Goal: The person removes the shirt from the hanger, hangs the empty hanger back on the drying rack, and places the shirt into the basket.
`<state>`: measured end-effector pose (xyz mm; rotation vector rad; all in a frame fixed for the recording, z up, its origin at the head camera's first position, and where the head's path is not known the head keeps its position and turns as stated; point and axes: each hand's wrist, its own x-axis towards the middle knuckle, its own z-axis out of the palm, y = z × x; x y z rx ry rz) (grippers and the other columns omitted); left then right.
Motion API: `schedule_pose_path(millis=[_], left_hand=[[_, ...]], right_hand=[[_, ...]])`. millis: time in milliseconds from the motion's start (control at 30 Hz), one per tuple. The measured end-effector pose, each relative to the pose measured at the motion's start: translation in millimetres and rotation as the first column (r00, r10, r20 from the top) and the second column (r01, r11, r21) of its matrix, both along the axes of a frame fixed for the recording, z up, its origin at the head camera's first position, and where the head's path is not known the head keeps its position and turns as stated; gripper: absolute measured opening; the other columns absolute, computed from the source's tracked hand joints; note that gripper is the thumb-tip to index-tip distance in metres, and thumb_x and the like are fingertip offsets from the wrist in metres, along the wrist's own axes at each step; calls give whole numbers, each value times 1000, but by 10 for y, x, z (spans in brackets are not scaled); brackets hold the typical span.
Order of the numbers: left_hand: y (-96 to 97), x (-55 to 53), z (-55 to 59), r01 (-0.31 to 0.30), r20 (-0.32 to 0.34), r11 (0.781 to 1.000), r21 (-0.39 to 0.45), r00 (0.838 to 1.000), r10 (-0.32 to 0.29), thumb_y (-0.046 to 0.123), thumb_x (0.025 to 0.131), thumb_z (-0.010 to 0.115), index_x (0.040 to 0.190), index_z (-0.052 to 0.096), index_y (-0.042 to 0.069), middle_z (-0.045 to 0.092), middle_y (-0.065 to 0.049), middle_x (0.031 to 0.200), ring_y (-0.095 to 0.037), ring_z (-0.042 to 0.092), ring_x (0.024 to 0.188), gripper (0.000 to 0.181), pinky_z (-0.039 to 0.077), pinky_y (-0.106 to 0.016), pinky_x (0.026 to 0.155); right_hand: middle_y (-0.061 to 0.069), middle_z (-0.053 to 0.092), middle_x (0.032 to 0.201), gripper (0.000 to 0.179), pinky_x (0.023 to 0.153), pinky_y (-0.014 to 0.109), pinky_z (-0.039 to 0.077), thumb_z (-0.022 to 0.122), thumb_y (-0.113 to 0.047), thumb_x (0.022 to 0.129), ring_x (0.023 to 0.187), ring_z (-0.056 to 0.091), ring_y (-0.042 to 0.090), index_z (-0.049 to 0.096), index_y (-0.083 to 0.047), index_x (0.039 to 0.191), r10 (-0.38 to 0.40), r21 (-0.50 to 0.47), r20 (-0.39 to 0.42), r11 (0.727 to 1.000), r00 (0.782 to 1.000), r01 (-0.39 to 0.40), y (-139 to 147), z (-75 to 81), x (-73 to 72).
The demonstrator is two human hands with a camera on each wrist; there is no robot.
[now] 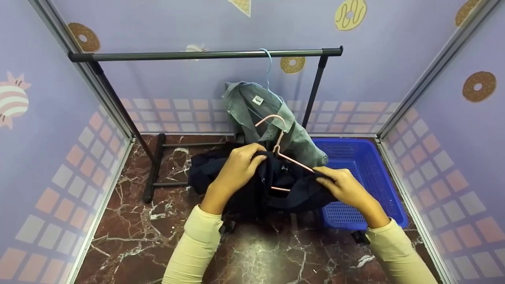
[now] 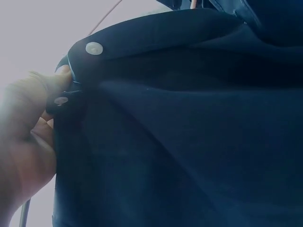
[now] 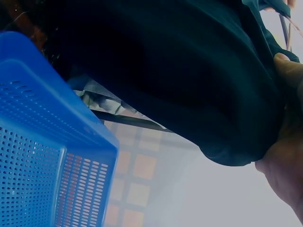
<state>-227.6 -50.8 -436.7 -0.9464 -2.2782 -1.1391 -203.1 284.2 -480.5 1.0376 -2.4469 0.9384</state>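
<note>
I work from far away and find each place by the dark shirt [image 1: 244,201], which is held up between the two hands over the floor [image 1: 130,244]. The left hand [image 1: 238,167] has its grip pinched on an edge of the dark shirt, near the neck. The right hand [image 1: 343,185] has its grip pinched on the cloth across from it, where one arm of the pink hanger [image 1: 294,161] goes under. I think the hands spread the cloth so the neck makes a wide hole with room for the hanger. The hook pokes up above the dark shirt, and a hook needs to be bare like that to hang on anything. Behind the dark shirt, a grey-green shirt [image 1: 302,136] hangs by a blue hanger [image 1: 270,67] from the black rack [image 1: 158,56], maybe to keep it neat. To the right of the dark shirt sits a blue basket [image 1: 384,177], probably close by for easy reach. The head view shows the whole hook, but cloth hides the pink hanger's left arm. The left wrist view shows white buttons [image 2: 94,48] by the thumb that I can't make out from the head. The right wrist view shows long slots in one basket wall much better.
</note>
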Motion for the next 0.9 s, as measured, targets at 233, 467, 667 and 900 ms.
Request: schedule_pose_path(millis=[233,467,667,900], left_hand=[[82,9,12,-5,-18,1000,7,1000,5,10,97,69,102,71,1,75,-9,98,-22,73,93,11,59,-37,85],[127,31,-12,-33,-32,999,16,999,34,10,97,70,102,71,1,75,-9,99,-24,73,92,10,60,-38,84],[107,39,-8,-38,-40,999,19,998,39,8,96,70,101,70,0,74,-9,97,-25,73,91,9,60,-39,83],[44,37,12,-40,-51,999,21,998,41,8,96,71,101,70,1,74,-9,97,-24,73,92,9,59,-39,85]], right_hand=[[6,79,106,33,87,11,52,73,6,88,91,74,18,74,-6,119,-3,-16,-5,1000,1000,3,-25,-17,6],[7,79,105,33,83,17,56,74,6,88,90,75,18,75,-6,119,-1,-10,-9,1000,1000,1,-48,-24,-7],[4,78,103,30,77,32,59,72,3,91,88,72,13,73,-8,120,-3,17,31,1000,1000,2,-57,22,3],[3,78,103,32,74,31,58,72,-1,93,85,67,7,72,-10,123,-11,47,55,999,998,9,-1,73,35]])
